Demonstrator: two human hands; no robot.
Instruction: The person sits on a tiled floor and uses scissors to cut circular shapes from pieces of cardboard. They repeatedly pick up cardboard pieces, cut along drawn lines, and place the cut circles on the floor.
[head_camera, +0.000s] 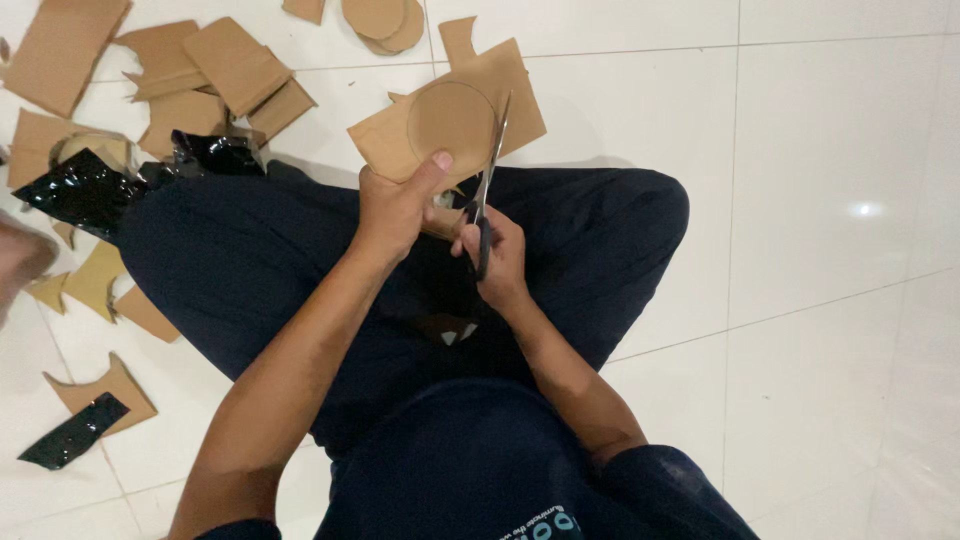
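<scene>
A: Where was the cardboard sheet (400, 130)?

B: Pinched in the left hand (395, 210), thumb pressed on its drawn circle. The right hand (500, 255) had its fingers closed through the scissors (488, 190), blades partly along the outline.

A: Progress?

B: Part cut, I'd judge; finished discs (385, 20) lay beyond the fingers on the floor (800, 200).

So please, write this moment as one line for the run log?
left hand: holds cardboard | right hand: scissors, blades at the drawn circle's edge | floor: cardboard scraps

Cardboard offcuts (215, 75) on white tiled floor (830, 150); black glossy scraps (85, 190); cut discs (385, 22).
</scene>
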